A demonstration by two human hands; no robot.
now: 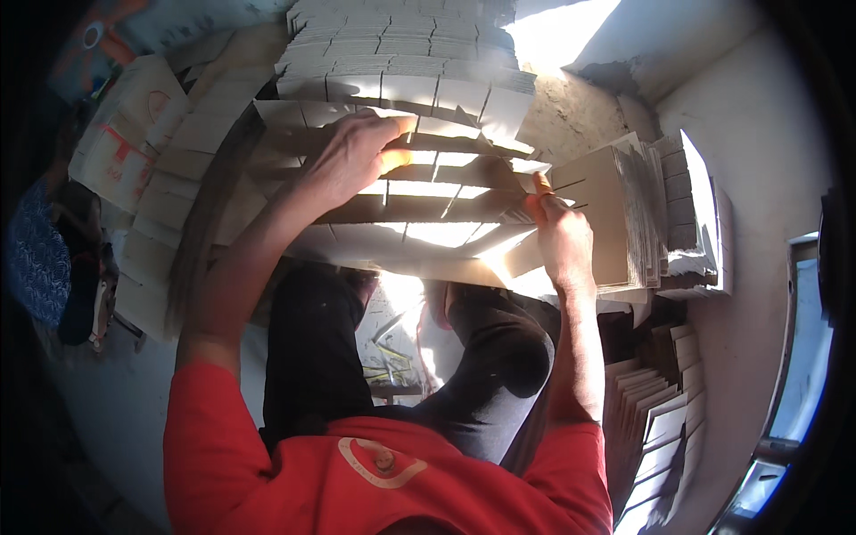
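Observation:
Slotted cardboard strips stand in several parallel rows across my lap as a divider grid (pixel 357 239), with sunlight falling between the rows. At the grid's far middle, my left hand (pixel 352 160) is closed, its thumb and fingers pinching the upper edge of a cardboard strip. My right hand (pixel 565 239) is closed round the right end of the grid, where the strip ends come together. The thumb there points up along the cardboard; the other fingers are partly hidden behind it.
A tall stack of slotted cardboard strips (pixel 392 45) rises just beyond the grid. More cardboard pieces (pixel 593 209) stand upright at the right, and others (pixel 655 419) lean at the lower right. Cardboard boxes (pixel 125 143) are piled at the left. A wall (pixel 758 143) bounds the right side.

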